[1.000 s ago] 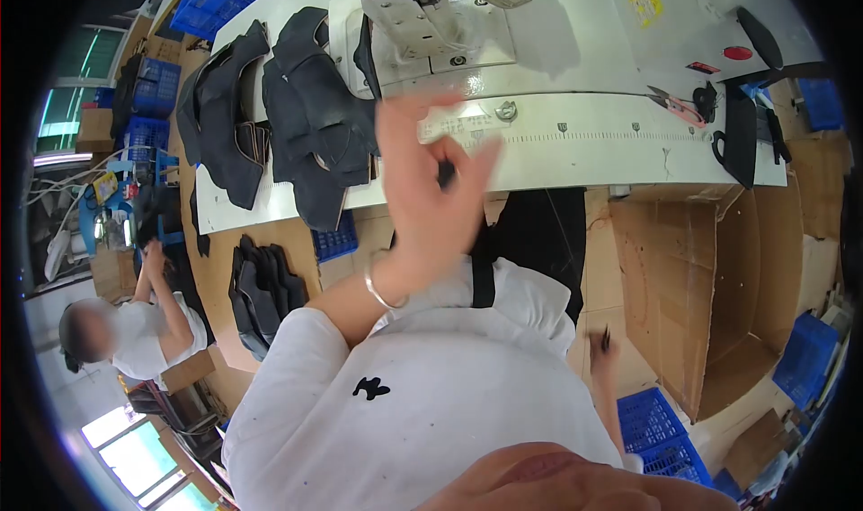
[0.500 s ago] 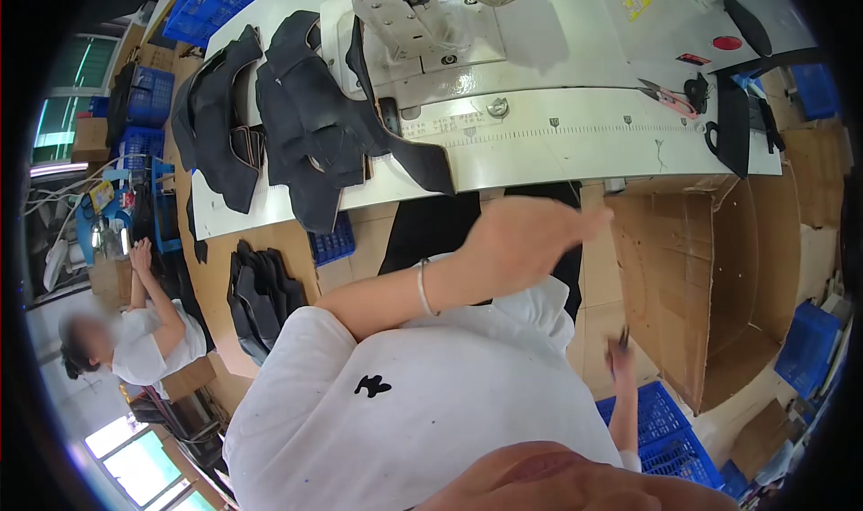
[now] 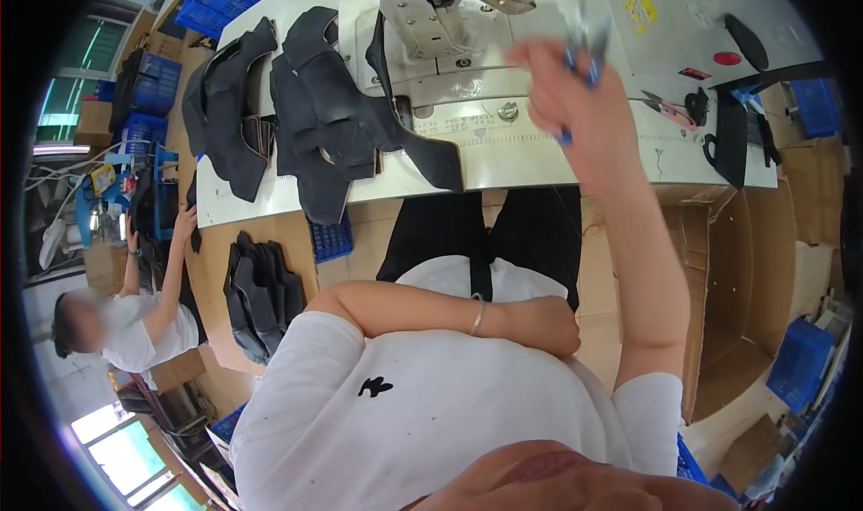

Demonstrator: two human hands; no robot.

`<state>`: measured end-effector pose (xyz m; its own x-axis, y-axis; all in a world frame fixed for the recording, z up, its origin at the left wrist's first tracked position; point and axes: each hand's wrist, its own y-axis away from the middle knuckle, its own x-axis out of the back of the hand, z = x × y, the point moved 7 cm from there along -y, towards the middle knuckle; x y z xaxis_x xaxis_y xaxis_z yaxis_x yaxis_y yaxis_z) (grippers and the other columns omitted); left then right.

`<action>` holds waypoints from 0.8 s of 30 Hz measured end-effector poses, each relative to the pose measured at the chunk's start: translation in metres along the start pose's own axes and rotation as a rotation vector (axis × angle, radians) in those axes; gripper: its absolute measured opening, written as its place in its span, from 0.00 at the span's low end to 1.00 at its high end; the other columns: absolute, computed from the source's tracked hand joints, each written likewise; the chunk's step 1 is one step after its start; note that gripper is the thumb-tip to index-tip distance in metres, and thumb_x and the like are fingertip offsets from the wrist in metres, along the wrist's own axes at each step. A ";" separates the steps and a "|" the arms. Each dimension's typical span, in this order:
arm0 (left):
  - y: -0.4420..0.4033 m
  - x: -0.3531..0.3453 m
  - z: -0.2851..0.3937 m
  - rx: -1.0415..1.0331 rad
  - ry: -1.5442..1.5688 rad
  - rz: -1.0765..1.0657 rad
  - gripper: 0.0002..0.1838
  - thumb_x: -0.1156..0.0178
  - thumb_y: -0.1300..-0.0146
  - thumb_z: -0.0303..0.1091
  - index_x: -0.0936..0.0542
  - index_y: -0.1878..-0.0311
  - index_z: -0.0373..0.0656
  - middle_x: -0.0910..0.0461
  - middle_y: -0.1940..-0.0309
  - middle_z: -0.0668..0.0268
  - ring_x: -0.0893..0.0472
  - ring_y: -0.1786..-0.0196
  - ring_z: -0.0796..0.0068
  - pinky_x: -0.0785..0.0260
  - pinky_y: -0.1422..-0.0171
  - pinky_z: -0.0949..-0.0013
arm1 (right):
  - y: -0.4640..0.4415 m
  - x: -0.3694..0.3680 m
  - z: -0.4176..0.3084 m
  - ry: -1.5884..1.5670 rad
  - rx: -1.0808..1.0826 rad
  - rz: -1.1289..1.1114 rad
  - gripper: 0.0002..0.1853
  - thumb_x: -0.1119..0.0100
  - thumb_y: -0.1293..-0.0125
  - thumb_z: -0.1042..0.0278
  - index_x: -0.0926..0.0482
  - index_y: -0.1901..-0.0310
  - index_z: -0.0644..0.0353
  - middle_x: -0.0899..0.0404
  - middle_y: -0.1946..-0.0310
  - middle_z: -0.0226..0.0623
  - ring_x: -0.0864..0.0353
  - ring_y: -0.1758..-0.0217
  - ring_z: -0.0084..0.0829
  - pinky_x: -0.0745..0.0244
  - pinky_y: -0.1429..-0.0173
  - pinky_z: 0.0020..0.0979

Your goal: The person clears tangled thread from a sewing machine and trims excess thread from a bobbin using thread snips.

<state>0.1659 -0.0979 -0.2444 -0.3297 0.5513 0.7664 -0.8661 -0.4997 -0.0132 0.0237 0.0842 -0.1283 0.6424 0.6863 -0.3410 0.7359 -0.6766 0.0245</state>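
Note:
My left hand (image 3: pixel 545 325) lies across my waist, its fingers curled into a fist, with nothing showing in it. Over the front of the table, my right hand (image 3: pixel 580 106) is closed round blue-handled scissors (image 3: pixel 591 62), whose blades point away and are blurred. Left of that hand is the sewing machine (image 3: pixel 427 26). Dark padded pieces (image 3: pixel 328 106) lie in an overlapping pile on the white table (image 3: pixel 530 156), one curved piece (image 3: pixel 433 159) reaching toward the front edge. Another dark stack (image 3: pixel 229 106) sits farther left.
Pink-handled scissors (image 3: pixel 670 108) lie on the table's right part, near a black holder (image 3: pixel 730 138). An open cardboard box (image 3: pixel 742 277) stands below right. More dark pieces (image 3: pixel 261 295) rest on a brown board at left. A co-worker (image 3: pixel 135 327) sits far left.
My left hand has come down from above the table to my waist and curled up. My right hand has risen from the lower right to over the table with the scissors. The curved dark piece now reaches forward.

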 end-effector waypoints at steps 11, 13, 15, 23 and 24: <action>0.181 0.200 -0.075 0.635 0.551 1.668 0.21 0.43 0.36 0.34 0.32 0.43 0.36 0.29 0.49 0.61 0.27 0.74 0.78 0.35 0.72 0.77 | 0.490 0.186 0.253 1.057 -0.667 0.545 0.14 0.52 0.33 0.65 0.21 0.66 0.67 0.21 0.70 0.51 0.21 0.66 0.47 0.29 0.61 0.43; 0.173 0.215 -0.089 0.468 0.978 1.653 0.24 0.47 0.33 0.35 0.37 0.37 0.35 0.31 0.43 0.58 0.25 0.72 0.77 0.34 0.70 0.77 | 0.672 0.203 0.297 0.970 -1.276 0.297 0.13 0.53 0.38 0.65 0.21 0.65 0.64 0.20 0.65 0.52 0.22 0.61 0.51 0.29 0.56 0.47; 0.160 0.225 -0.089 0.265 1.274 1.614 0.24 0.50 0.31 0.35 0.38 0.35 0.35 0.29 0.45 0.56 0.24 0.71 0.77 0.32 0.69 0.77 | 0.787 0.201 0.281 0.742 -1.663 0.438 0.12 0.53 0.37 0.65 0.22 0.61 0.63 0.22 0.68 0.49 0.23 0.64 0.46 0.30 0.60 0.43; 0.118 0.188 -0.044 0.456 0.225 1.257 0.13 0.53 0.38 0.23 0.19 0.58 0.34 0.17 0.70 0.61 0.25 0.82 0.79 0.34 0.78 0.78 | 0.689 0.263 0.304 0.382 -1.302 0.842 0.17 0.52 0.36 0.65 0.26 0.47 0.57 0.26 0.78 0.35 0.25 0.76 0.26 0.31 0.73 0.25; 0.100 0.174 -0.032 0.340 -0.060 1.053 0.13 0.50 0.44 0.23 0.18 0.58 0.39 0.16 0.67 0.63 0.22 0.79 0.76 0.31 0.77 0.75 | 0.582 0.243 0.276 0.333 -1.043 0.995 0.12 0.49 0.34 0.64 0.27 0.52 0.57 0.34 0.81 0.25 0.32 0.79 0.16 0.38 0.78 0.18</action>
<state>0.0096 -0.0299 -0.1328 -0.8141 -0.2853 0.5058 -0.0124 -0.8622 -0.5064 0.5491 -0.2162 -0.4564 0.8754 0.1923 0.4434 -0.3009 -0.5010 0.8114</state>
